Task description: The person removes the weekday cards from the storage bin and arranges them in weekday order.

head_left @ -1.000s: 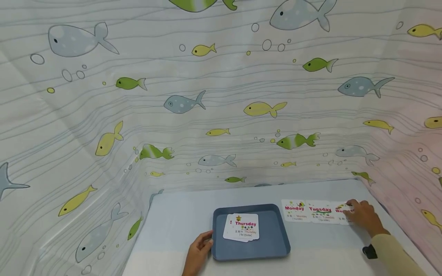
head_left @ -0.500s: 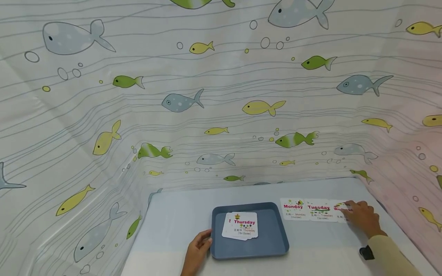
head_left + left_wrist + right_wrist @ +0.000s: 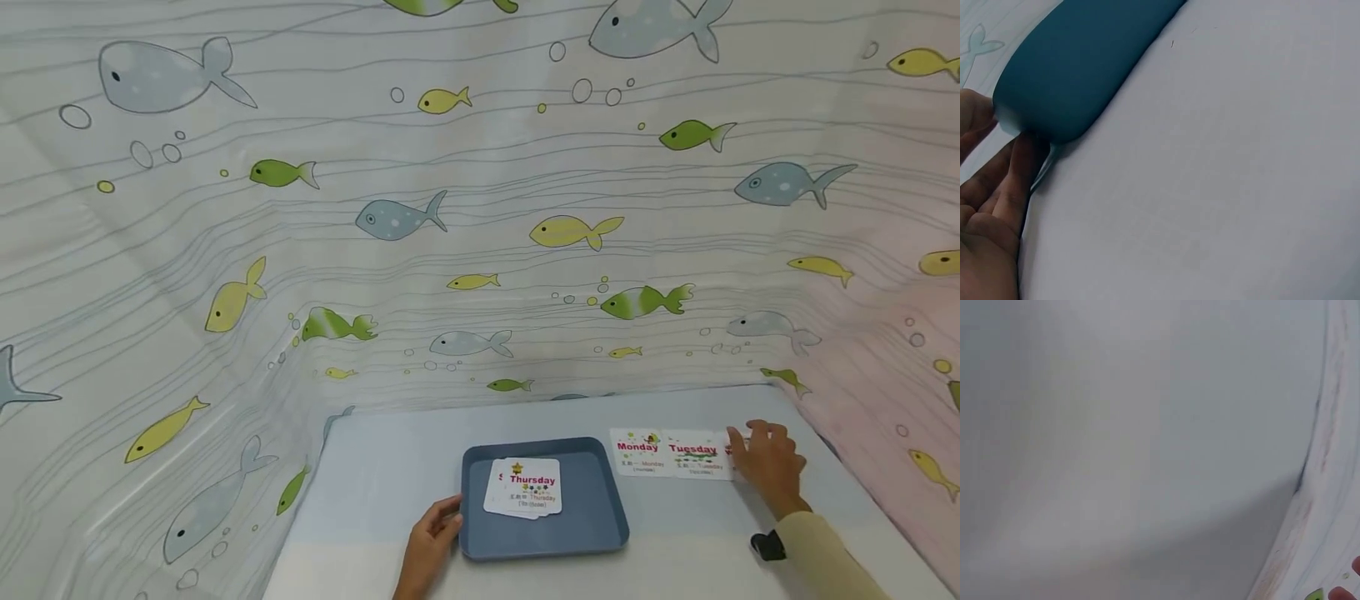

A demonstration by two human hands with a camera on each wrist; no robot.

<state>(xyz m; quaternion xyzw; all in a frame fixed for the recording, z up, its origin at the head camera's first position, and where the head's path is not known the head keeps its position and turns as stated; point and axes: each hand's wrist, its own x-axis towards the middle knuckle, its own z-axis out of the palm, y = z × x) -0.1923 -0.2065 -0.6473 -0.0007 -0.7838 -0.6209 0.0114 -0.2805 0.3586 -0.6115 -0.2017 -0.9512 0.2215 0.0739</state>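
My left hand point(image 3: 432, 537) is at the left end of a blue-grey tray point(image 3: 592, 533), its fingertips against the outer wall. The left wrist view shows bent fingers point(image 3: 1013, 181) touching the corner of the tray. Inside lies a small fanned stack of white cards, a Thursday card point(image 3: 534, 492) uppermost. To the right of the tray, a Monday card point(image 3: 639, 462) and a Tuesday card point(image 3: 693, 467) form a row on the table. At the row's right end my right hand point(image 3: 772, 467) lies over a third card point(image 3: 731, 440), mostly covered, with fingers spread.
A pale cloth covers the table point(image 3: 397, 450). Fish-printed sheeting point(image 3: 480, 250) rises behind it and along both sides. The table's right edge point(image 3: 825, 450) runs close beyond my right hand.
My right hand has shifted left over the third card, covering more of its face, including most of the printed word "Wednesday". The left hand and the tray have stayed in place.
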